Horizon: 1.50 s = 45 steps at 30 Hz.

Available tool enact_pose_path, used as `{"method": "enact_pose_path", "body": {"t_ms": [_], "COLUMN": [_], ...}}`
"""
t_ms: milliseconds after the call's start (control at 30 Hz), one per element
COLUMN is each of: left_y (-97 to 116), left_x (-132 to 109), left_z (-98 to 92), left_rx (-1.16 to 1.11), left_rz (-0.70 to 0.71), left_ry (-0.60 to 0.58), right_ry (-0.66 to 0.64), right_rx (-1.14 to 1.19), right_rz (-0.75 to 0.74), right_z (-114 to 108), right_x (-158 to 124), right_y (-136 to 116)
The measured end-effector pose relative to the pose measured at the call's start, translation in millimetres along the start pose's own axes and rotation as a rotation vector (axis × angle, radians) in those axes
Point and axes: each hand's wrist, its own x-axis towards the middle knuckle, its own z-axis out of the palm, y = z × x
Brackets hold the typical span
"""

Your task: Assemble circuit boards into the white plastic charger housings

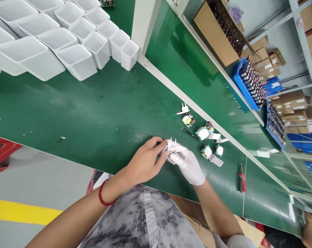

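Observation:
Close to the table's front edge, my bare left hand [147, 160] and my white-gloved right hand [190, 163] meet around a white plug housing [172, 140] with two prongs pointing away from me. Both hands are closed on it, and the fingers hide much of its body. Just beyond lie black tweezers [191, 134] and a loose white plug piece [183, 109]. A green circuit board with a yellow part [188, 120] sits by it. To the right are several more boards [203, 133] with white round pads and white covers [217, 161].
Red-handled pliers [241, 179] lie on the green table [93, 113] at right. White bins [75, 60] crowd the far left. A pale metal rail [176, 92] crosses behind the boards. Beyond it stand a blue tray of parts [249, 82] and a cardboard box [215, 34]. Another person's hand [310, 220] shows at lower right.

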Motion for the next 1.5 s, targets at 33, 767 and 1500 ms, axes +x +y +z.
{"method": "enact_pose_path", "body": {"t_ms": [33, 767, 1500], "left_y": [0, -7, -6], "left_x": [-1, -2, -3], "left_z": [1.3, 13.7, 16.2], "left_rx": [0.014, 0.12, 0.111], "left_rz": [0.01, 0.125, 0.07], "left_ry": [0.006, 0.138, 0.107], "right_ry": [-0.021, 0.14, 0.043], "right_rx": [0.003, 0.048, -0.059], "right_rz": [0.013, 0.124, -0.107], "right_z": [-2, 9, -4], "right_x": [0, 1, -2], "right_y": [0, 1, 17]}}
